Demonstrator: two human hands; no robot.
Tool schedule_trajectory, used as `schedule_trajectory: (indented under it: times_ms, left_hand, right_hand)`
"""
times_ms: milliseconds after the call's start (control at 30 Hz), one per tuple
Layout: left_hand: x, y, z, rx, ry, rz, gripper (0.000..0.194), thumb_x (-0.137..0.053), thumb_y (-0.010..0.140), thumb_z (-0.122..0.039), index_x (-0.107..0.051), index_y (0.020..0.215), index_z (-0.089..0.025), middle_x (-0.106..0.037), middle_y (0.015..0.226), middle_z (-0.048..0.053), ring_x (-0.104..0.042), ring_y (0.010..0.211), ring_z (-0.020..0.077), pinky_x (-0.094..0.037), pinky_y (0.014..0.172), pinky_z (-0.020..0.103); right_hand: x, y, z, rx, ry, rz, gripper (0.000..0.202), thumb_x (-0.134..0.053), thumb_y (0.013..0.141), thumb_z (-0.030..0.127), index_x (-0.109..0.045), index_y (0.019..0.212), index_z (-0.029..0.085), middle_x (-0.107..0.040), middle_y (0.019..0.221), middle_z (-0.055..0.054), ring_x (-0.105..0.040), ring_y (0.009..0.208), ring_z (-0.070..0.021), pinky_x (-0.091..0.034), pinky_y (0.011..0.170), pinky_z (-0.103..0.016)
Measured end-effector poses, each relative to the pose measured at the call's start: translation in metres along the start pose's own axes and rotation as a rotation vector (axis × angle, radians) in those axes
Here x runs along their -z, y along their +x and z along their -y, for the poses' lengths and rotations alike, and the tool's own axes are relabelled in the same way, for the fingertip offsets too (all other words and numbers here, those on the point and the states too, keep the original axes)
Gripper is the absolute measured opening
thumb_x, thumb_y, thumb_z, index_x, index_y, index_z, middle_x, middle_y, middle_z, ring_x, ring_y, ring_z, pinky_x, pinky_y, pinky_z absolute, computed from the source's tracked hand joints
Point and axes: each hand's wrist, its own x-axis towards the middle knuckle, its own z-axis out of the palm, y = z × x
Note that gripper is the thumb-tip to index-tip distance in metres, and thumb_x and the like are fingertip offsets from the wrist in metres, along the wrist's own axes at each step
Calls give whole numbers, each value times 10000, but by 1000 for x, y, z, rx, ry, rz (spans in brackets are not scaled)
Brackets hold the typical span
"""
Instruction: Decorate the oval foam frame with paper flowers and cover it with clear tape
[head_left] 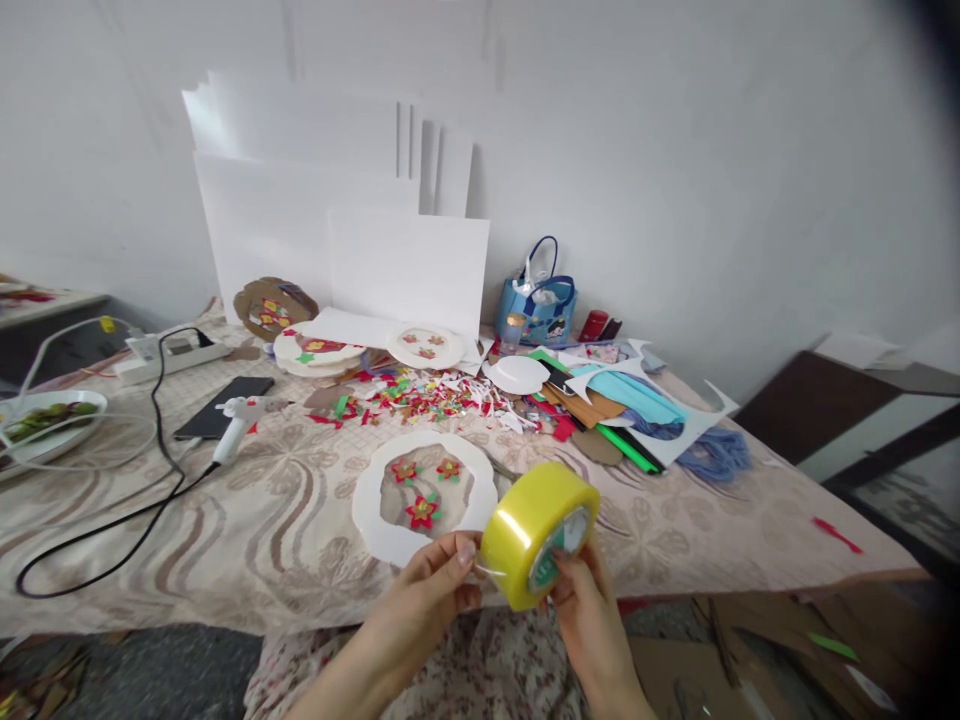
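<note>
A wide roll of clear yellowish packing tape [529, 520] is held up over the table's front edge. My right hand [589, 610] grips it from the right, with fingers at its cardboard core. At the roll's left side my left hand [442, 585] pinches the loose end of the tape, a short clear strip showing between fingertips and roll. Just behind my hands lies a white ring-shaped frame [367, 500] with a see-through middle. Red flowers [422, 512] with green leaves sit within that middle.
A glue gun [244, 420] with a black cord rests at left near a dark tablet [225, 405]. Paper scraps [442, 395] cover the table's middle. Coloured sheets [630, 400], blue yarn [716, 455] and a blue bag [536, 305] are at right. White boards [409, 270] lean against the wall.
</note>
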Motion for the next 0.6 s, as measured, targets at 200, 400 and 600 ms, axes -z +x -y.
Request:
schedule_trajectory:
  times_ms: [200,400,600]
  left_hand:
    - [2,0,6,-19,-6,22,249,-735,728,-369,-709,855,-157,-610,866,65,-544,801,158,-437,719,266]
    - [3,1,2,-72,2,-49,245,-757,691,-385,-710,806,-173,-579,793,49,-510,778,154,-412,670,247]
    - [1,2,-3,-251,295,-72,169,-724,738,-326,-710,870,-221,-596,920,37,-500,804,149,-396,716,243]
  right_hand:
    - [-5,-3,1,-23,27,-4,489,-736,640,329,-512,1071,270,-611,671,54,-531,471,-125,-378,341,-194]
    - [-6,-1,1,-111,11,-19,407,-717,661,339,-536,1018,266,-598,621,58,-492,428,-112,-337,307,-179]
    - [-4,-2,-11,-203,85,7,343,-703,673,352,-556,970,261,-600,604,55,-457,393,-99,-295,318,-178]
